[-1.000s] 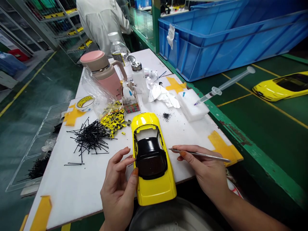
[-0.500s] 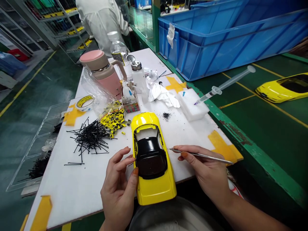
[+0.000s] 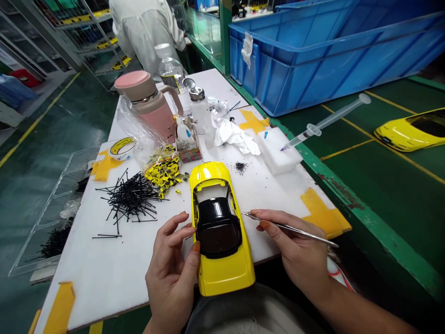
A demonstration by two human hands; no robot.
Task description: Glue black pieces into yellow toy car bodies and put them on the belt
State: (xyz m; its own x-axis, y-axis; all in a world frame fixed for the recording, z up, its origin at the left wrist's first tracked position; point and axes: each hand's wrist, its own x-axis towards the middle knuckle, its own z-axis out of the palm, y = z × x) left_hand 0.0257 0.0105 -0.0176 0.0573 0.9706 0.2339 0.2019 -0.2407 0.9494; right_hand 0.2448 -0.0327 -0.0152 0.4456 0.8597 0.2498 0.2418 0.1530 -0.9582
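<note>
left hand (image 3: 170, 273) grips the yellow model car body (image 3: 222, 276) by its side; right hand (image 3: 295, 250) pinches steel tweezers (image 3: 292, 227), tail now tilted lower, tip just off the car.

No words can be read here. Past the left hand (image 3: 170, 278), a tape roll (image 3: 121, 149) and a water bottle label (image 3: 172, 83) have marks. Past the right hand (image 3: 295, 250), a paper tag (image 3: 247, 50) hangs on a blue crate (image 3: 295, 79). All are too small and blurry.

Glossy yellow model car body (image 3: 222, 273), black glass panel on top, empty window opening toward the far end, steadied by the left hand (image 3: 170, 273), slim steel tweezers (image 3: 295, 228) pinched in the right hand (image 3: 295, 246), tips just beside the car
</note>
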